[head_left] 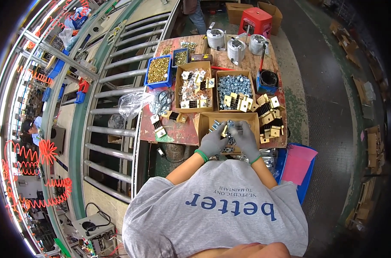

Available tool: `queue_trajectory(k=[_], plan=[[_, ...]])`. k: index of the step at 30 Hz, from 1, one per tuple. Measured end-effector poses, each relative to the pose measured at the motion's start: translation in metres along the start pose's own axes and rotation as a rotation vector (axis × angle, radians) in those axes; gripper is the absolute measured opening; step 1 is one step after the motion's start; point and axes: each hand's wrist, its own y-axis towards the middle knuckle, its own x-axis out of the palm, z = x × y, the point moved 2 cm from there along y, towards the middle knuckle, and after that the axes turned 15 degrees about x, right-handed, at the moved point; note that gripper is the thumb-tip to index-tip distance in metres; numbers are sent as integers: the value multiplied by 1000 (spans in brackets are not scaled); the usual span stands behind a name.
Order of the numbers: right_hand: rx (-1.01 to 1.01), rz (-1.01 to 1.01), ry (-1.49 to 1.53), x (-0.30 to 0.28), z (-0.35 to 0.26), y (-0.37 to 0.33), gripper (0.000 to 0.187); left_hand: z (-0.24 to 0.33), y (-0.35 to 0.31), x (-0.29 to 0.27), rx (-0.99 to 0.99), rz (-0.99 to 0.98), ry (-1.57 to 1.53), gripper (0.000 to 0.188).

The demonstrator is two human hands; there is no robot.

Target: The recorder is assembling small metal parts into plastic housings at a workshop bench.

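Small brass-coloured piece (224, 130) over open cardboard box (247, 118), just right of frame centre: pinched, by look of it, between thumb and fingers of gloved left hand (212, 142), poking up past fingertips. Gloved right hand (246, 139) close alongside, fingers curled inward; can't tell from here whether gripping anything. Beneath, worn red table (176, 131), paint scuffed. Blue bin (160, 85) of brass hardware farther up. Roller conveyor (109, 130) down left, red coiled hoses (48, 151) beyond. Red stool (255, 19) at top, dark floor (326, 133) sweeping down right.
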Motion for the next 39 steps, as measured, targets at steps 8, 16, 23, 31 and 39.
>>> queue_trajectory(k=[8, 16, 23, 31, 39], plan=[[-209, 23, -181, -1, 13, -3, 24, -9, 2, 2, -6, -14, -71, 77], [14, -2, -26, -5, 20, 4, 26, -35, 13, 21, -83, 24, -722, 49], [55, 2, -69, 7, 35, 16, 36, -20, 9, 15, -93, 6, -1063, 32], [6, -8, -111, 9, 31, 19, 37, -34, 13, 32, -56, -1, -1227, 28], [24, 141, -196, 1, 38, 23, 39, -32, 14, 28, -180, -36, -1153, 28]])
